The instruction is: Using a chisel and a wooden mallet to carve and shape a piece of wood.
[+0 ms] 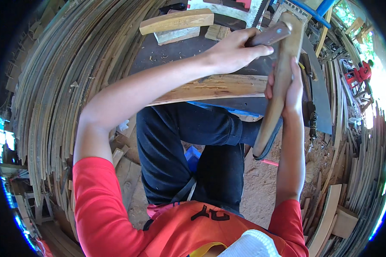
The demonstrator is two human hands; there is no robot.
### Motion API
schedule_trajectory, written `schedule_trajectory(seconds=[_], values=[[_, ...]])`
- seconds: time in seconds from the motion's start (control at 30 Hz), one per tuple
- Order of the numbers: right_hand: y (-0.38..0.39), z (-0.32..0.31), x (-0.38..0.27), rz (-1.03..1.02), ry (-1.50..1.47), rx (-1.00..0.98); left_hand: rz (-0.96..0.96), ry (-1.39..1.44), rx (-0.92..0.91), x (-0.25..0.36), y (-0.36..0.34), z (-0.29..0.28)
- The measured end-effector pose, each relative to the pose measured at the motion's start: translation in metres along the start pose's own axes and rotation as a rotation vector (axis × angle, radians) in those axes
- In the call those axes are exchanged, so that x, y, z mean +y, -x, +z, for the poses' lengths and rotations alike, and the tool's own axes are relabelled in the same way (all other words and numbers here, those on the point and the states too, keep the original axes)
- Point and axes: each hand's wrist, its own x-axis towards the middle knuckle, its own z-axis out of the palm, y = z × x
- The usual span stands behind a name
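L hand (232,53) is curled tight round a brown wooden tool handle (268,36), its far end overlapping the upper part of a long curved timber piece (283,70); can't tell if they touch. Timber's just R of L hand, long axis approx. top to bottom, top leaning R, lower end hanging past a rough plank (227,86) set crosswise. R hand (293,92) grips timber's midsection, fingers both sides, so it's the nearer hand. L forearm angles up from lower L, elbow bent; R forearm's nearly vert.
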Motion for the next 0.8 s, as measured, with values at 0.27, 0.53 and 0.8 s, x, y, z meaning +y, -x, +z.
schedule_trajectory(seconds=[0.27, 0.53, 0.8], values=[[-0.035, -0.01, 0.03, 0.027, 0.024, -0.06, -0.123, -0.391, 0.134, 0.03, 0.012, 0.026], [-0.027, 0.006, 0.034, -0.049, 0.008, 0.175, -0.036, -0.469, 0.741, 0.02, 0.012, 0.081], [0.026, -0.055, -0.016, 0.029, -0.042, 0.234, 0.023, -0.515, 0.682, 0.008, 0.014, 0.075]])
